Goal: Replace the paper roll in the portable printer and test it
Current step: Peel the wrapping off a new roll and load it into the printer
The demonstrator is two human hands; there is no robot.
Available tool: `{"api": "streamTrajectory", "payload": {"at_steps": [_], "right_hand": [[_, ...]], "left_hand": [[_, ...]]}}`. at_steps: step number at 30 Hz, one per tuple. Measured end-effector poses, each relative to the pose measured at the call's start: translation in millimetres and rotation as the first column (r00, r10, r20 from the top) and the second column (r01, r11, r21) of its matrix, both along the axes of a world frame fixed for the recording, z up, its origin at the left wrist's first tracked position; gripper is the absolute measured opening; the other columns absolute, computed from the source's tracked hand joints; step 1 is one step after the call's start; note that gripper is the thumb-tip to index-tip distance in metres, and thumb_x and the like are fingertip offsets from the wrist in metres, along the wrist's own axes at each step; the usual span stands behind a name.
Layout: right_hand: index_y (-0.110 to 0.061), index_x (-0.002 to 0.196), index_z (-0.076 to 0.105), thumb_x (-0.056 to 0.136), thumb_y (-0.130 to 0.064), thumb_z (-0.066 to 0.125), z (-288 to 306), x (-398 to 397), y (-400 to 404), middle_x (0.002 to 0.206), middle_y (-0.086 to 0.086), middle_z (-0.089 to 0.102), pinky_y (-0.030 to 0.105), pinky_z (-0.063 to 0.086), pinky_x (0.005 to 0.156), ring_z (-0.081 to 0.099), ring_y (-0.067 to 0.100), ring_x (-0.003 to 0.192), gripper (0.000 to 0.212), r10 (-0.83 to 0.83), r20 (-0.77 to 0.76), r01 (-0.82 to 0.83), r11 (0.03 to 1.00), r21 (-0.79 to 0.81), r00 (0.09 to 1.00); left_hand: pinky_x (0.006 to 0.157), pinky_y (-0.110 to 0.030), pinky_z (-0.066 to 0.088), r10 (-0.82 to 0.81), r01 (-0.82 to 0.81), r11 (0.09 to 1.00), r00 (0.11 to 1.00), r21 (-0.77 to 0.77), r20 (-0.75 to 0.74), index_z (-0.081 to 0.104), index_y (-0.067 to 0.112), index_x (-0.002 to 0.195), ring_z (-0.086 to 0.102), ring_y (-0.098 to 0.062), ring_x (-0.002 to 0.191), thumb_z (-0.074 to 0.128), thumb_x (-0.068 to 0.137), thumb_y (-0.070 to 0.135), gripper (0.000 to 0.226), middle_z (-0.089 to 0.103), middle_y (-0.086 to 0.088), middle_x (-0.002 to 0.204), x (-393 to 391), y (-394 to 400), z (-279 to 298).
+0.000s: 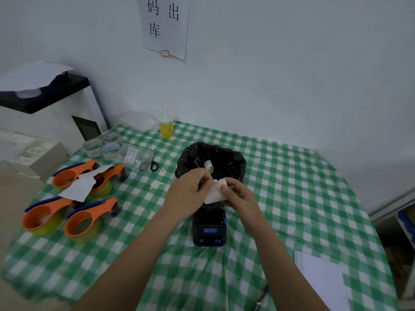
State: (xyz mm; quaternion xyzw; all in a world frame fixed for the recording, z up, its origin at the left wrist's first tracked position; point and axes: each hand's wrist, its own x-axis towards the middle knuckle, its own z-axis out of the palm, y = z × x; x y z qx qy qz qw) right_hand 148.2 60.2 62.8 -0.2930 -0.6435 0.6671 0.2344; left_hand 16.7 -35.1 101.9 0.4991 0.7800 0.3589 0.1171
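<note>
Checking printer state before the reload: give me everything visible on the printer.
The printer is a small black box, plastic by the look, lying flat on the checked tablecloth just before the black-lined bin. Its near face carries a blue label and small blue buttons. The far end looks open, though the hands hide most of it. The left hand and right hand hold a white paper roll above it; neither touches it.

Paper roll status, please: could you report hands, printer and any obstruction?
Both hands, left and right, gripping paper roll above printer. Bin just behind; nothing blocking.
</note>
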Motion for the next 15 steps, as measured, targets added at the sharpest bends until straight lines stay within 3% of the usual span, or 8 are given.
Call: {"api": "streamTrajectory", "payload": {"at_steps": [9, 12, 13, 15], "right_hand": [[-0.019, 0.114, 0.063, 0.084, -0.034, 0.061, 2.7, 1.7, -3.2, 0.109, 0.023, 0.061, 0.039, 0.053, 0.086, 0.061, 0.024, 0.095, 0.034, 0.023, -0.001, -0.023, 1.0, 0.005, 1.0], [-0.018, 0.115, 0.062, 0.089, -0.027, 0.06, 2.9, 2.4, -3.1, 0.097, 0.014, 0.061, 0.031, 0.053, 0.081, 0.06, 0.02, 0.092, 0.028, 0.023, -0.008, -0.023, 1.0, 0.011, 1.0], [-0.017, 0.115, 0.061, 0.09, -0.024, 0.059, 3.2, 2.7, -3.3, 0.095, 0.01, 0.06, 0.027, 0.055, 0.078, 0.06, 0.019, 0.091, 0.026, 0.019, -0.015, -0.019, 1.0, 0.015, 1.0], [-0.019, 0.114, 0.061, 0.09, -0.019, 0.059, 3.5, 3.9, -4.1, 0.094, 0.004, 0.061, 0.023, 0.056, 0.076, 0.062, 0.017, 0.091, 0.024, -0.004, -0.038, 0.004, 1.0, 0.001, 0.999]], "left_hand": [[0.075, -0.043, 0.052, 0.019, -0.019, 1.0, 0.999, 0.012, 0.033, 0.056, 0.023, 0.091, 0.06, -0.015, 0.082, 0.049, 0.092, 0.029, 0.01, 0.067, 0.004, 0.091, -3.5, -0.6, 2.9], [0.074, -0.043, 0.053, 0.002, -0.006, 0.999, 0.994, 0.041, 0.105, 0.058, 0.022, 0.091, 0.061, -0.017, 0.079, 0.048, 0.092, 0.03, 0.013, 0.067, 0.003, 0.088, -5.0, -0.1, 2.4], [0.074, -0.04, 0.053, 0.0, -0.009, 0.998, 0.987, 0.058, 0.163, 0.059, 0.021, 0.092, 0.061, -0.015, 0.079, 0.048, 0.093, 0.03, 0.015, 0.067, 0.003, 0.087, -5.8, 0.2, 2.0], [0.076, -0.018, 0.049, -0.001, -0.029, 0.995, 0.96, 0.1, 0.281, 0.061, 0.02, 0.095, 0.059, -0.001, 0.082, 0.047, 0.094, 0.028, 0.016, 0.065, 0.01, 0.089, -7.1, 0.0, 2.4]]}}
